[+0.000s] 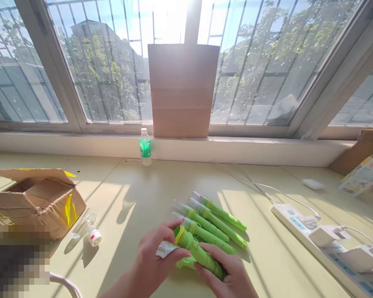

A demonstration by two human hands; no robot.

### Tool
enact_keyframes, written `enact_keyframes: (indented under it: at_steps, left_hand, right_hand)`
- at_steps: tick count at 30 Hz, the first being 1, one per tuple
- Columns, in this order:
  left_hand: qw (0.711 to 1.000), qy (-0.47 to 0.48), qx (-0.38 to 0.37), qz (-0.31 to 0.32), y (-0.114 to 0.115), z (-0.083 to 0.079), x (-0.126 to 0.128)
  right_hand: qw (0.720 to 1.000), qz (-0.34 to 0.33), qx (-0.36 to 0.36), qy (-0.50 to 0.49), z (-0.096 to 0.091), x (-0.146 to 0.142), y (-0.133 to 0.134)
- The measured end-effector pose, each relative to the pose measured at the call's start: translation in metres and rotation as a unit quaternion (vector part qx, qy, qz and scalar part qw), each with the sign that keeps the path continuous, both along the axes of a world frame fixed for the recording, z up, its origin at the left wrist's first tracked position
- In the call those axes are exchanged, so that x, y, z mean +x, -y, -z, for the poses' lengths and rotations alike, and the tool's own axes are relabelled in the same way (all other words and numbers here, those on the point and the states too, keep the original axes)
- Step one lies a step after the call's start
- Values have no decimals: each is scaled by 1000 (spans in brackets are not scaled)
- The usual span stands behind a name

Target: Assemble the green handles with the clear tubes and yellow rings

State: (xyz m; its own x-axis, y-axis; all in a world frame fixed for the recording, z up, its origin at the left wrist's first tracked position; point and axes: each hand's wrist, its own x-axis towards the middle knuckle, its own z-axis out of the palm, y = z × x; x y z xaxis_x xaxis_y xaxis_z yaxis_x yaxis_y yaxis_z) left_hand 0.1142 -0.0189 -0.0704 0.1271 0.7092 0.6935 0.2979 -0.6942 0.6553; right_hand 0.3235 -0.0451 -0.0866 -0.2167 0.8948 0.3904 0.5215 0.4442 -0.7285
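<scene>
My right hand (226,269) is wrapped round the lower part of a ribbed green plastic tube (200,252). The tube is tilted, its yellow-rimmed end (178,234) pointing up and left. My left hand (157,252) is closed about that end, index finger at the rim and thumb below. A clear plastic piece (166,248) shows between the left thumb and fingers; whether the hand holds it or it lies behind cannot be made out. Several similar green tubes with clear caps (211,223) lie side by side just beyond. Another green piece (186,263) is partly hidden beneath the held tube.
An open cardboard box (59,207) stands left, beside a clear plastic piece (83,223) and a small white cylinder (95,236). A green-labelled bottle (145,149) stands near the sill. A power strip (311,244) with cables lies right. A cardboard sheet (182,91) leans against the window.
</scene>
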Motion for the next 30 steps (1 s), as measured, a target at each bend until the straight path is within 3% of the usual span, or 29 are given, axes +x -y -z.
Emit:
enact_keyframes:
  at_steps: [4, 9, 16, 23, 25, 30]
  left_hand:
    - [996, -23, 83, -11, -2, 3, 1]
    - [997, -8, 76, -2, -3, 1, 2]
    - [999, 35, 23, -24, 3, 7, 10]
    - [996, 70, -1, 48, 2, 12, 12]
    - [996, 74, -13, 41, 2, 12, 12]
    - [997, 69, 22, -11, 5, 11, 13]
  right_hand:
    - [995, -11, -74, -59, -2, -3, 1]
    - [964, -30, -214, -155, 4, -11, 4]
    - [951, -3, -236, -201, 6, -15, 7]
    - [920, -2, -309, -241, 4, -18, 11]
    - [915, -11, -322, -242, 3, -19, 11]
    - [926, -34, -260, -270, 0, -21, 7]
